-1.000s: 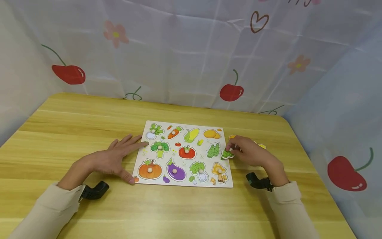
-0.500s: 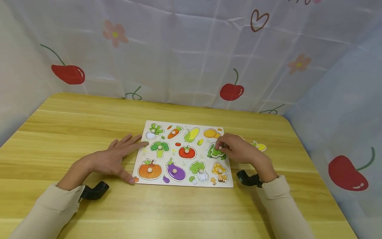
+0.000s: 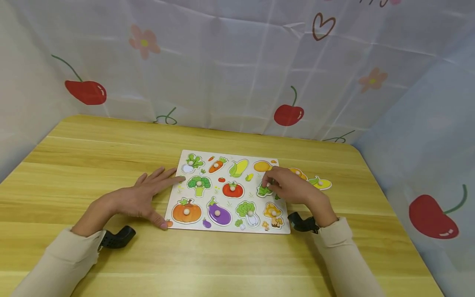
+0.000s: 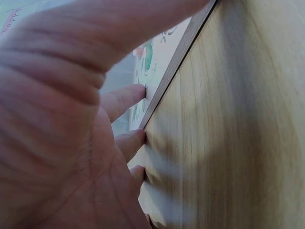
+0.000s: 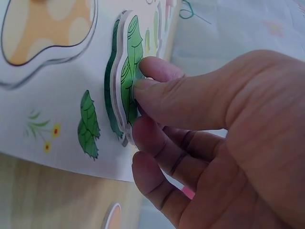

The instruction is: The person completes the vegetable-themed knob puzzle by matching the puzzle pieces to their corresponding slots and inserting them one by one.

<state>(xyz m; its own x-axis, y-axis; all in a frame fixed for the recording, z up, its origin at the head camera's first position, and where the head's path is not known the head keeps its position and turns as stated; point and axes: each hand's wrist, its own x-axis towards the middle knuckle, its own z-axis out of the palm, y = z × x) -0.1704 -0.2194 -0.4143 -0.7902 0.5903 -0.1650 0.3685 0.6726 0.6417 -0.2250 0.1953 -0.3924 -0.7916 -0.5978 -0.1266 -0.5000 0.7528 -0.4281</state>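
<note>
A white wooden vegetable puzzle board (image 3: pixel 224 227) lies on the table. My left hand (image 3: pixel 139 200) has its fingers spread along the board's left edge; in the left wrist view, one fingertip (image 4: pixel 138 90) reaches over that edge. My right hand (image 3: pixel 293 185) pinches a leafy green puzzle piece (image 5: pixel 131 62) by its knob, between thumb and index finger. The piece sits over its matching printed recess near the board's right side. In the right wrist view it stands slightly proud of the board, with part of the green print showing beneath it. My fingers hide the knob there.
Right of the board, a potato-like orange piece (image 3: pixel 298 173) and a corn piece (image 3: pixel 321 183) lie on the table. Knobbed pieces such as the tomato (image 3: pixel 237 190) and mushroom (image 3: pixel 269 210) sit in the board. A printed curtain (image 3: pixel 222 74) hangs behind.
My right hand has carried the green piece leftward from the board's right edge onto its matching recess. The potato-like and corn pieces have come into fuller view. My left hand has not moved.
</note>
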